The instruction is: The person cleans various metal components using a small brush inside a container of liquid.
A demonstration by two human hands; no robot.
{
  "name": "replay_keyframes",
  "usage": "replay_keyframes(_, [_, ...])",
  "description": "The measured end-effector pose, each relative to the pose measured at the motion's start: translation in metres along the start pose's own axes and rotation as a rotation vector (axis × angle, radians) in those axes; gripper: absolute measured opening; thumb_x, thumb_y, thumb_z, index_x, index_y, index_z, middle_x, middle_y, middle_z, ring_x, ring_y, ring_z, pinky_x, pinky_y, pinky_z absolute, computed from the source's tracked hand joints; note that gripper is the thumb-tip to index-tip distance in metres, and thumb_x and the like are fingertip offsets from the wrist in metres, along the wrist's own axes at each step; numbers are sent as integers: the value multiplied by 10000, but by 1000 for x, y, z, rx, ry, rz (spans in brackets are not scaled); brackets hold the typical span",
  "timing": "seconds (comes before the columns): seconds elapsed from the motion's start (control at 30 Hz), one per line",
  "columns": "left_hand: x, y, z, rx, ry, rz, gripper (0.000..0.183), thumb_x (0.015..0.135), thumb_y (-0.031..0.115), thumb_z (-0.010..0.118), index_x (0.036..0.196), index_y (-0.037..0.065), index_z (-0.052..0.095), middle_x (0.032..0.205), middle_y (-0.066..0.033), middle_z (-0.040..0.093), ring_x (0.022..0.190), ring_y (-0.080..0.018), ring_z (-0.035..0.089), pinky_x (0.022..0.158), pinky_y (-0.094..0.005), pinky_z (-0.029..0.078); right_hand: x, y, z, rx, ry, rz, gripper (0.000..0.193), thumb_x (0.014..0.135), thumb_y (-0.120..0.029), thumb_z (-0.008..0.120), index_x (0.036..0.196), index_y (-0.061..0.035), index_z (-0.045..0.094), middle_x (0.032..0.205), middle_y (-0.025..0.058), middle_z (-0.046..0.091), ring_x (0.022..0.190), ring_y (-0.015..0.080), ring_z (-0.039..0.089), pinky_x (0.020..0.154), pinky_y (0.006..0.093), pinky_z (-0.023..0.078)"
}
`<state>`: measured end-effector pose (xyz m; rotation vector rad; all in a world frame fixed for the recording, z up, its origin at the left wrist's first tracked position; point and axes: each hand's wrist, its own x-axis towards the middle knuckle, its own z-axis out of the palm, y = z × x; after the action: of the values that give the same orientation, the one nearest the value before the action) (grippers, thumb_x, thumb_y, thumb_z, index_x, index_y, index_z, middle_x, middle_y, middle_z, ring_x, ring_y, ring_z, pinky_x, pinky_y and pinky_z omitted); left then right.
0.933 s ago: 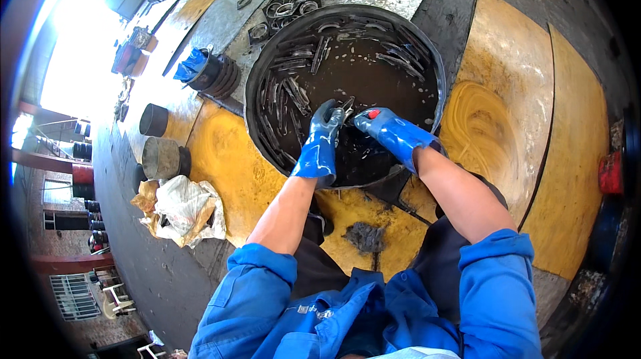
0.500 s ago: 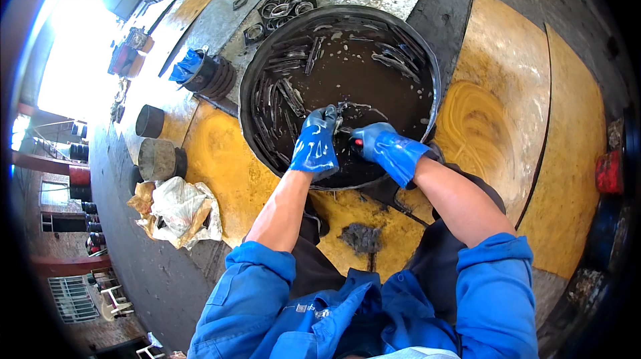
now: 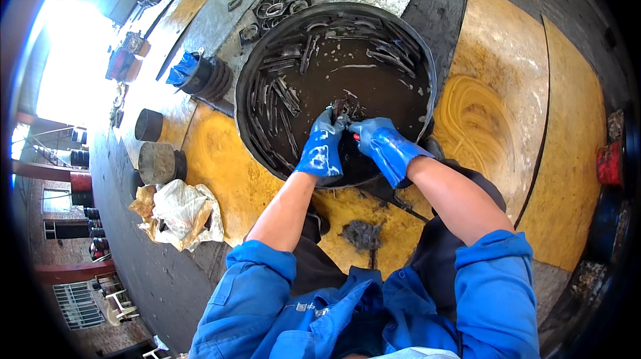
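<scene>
Both my hands wear blue rubber gloves and work over a large round black tub (image 3: 434, 85) of dark brown liquid. My left hand (image 3: 325, 142) is closed round a small dark piece (image 3: 339, 107), whose outline is hard to make out. Close beside it on the right, my right hand (image 3: 382, 142) grips a red-handled tool (image 3: 356, 137); its working end is hidden near the dark piece. Thin pale shreds show by the fingers. A thin curved strip (image 3: 354, 67) lies in the liquid beyond. Several dark, narrow pieces (image 3: 284, 95) line the tub's left, far and right sides.
Dark rings (image 3: 272, 9) are heaped behind the tub. At the left stand a dark bucket (image 3: 217, 79) with blue gloves in it, a grey cylinder (image 3: 157, 162) and a crumpled white bag (image 3: 183, 209). Grey fluff (image 3: 361, 234) lies between my legs on yellow boards (image 3: 497, 45).
My hands have drawn slightly closer together round the dark piece, which now points up more. A curved strip lies farther out in the liquid. The view has shifted slightly.
</scene>
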<state>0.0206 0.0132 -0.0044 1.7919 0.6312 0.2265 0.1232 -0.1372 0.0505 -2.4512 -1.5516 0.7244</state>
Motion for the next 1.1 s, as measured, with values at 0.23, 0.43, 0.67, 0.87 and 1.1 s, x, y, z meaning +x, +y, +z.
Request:
replay_keyframes(0.23, [-22,44,2,284,4,-30,503,1043,369,586,1367,-15,577,1197,-233,675,1092,-334,635,978,-415,481,-6,15,3,281,-17,95,400,865,-194,646,1262,-204,693,1205,104,736,1107,352,695,955,453,556])
replay_keyframes(0.43, [-17,18,-8,-227,5,-283,585,1048,437,580,1441,8,523,1329,-216,623,1205,-307,587,1055,-397,437,0,23,7,-300,151,-352,358,885,-167,658,1242,-188,638,1213,148,667,1104,343,686,879,496,554])
replay_keyframes(0.67, [-8,-16,-7,-82,55,-150,587,1048,386,603,1475,-2,498,1409,-216,591,1287,-312,559,1109,-388,415,19,23,-12,-254,21,-192,422,906,-149,629,1316,-249,630,1293,110,658,1168,308,668,926,481,540])
replay_keyframes(0.87, [-5,13,14,-31,37,-159,526,1008,224,681,1437,-38,528,1304,-154,673,1166,-228,604,1031,-340,468,12,38,6,261,94,118,313,947,-309,681,1224,-173,732,1134,147,757,1064,341,712,955,419,558])
replay_keyframes(1.1, [45,-97,-7,103,-13,-125,866,759,259,872,1481,-4,473,1354,-193,652,1253,-308,629,1095,-381,480,15,38,-23,764,280,23,260,956,-212,715,1183,-92,750,1092,92,773,999,180,711,925,341,548])
